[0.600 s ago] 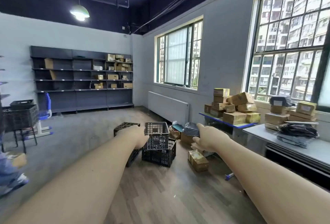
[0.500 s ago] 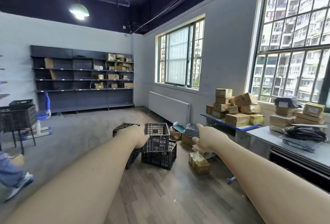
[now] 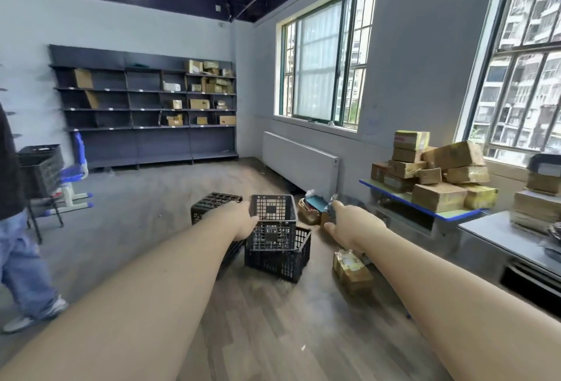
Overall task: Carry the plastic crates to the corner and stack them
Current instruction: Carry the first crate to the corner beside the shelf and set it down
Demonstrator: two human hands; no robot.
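A black plastic crate point(image 3: 277, 262) stands on the wood floor ahead of me. A grey crate point(image 3: 274, 218) sits tipped on its side in the top of it, open face toward me. A third black crate point(image 3: 212, 203) lies behind them to the left, partly hidden by my left arm. My left hand point(image 3: 246, 222) is stretched out at the grey crate's left rim; its fingers grip nothing that I can see. My right hand point(image 3: 349, 225) is held out to the right of the crates, fingers relaxed, thumb up, empty.
A taped cardboard box point(image 3: 352, 271) lies on the floor under my right arm. Tables point(image 3: 425, 212) stacked with parcels line the right wall. A person in jeans point(image 3: 21, 259) walks at the left, beside a chair bearing another black crate point(image 3: 41, 165). Shelving point(image 3: 145, 107) fills the far wall.
I have come closer to the crates and both hands have reached further toward them. The person at the left has stepped further into view.
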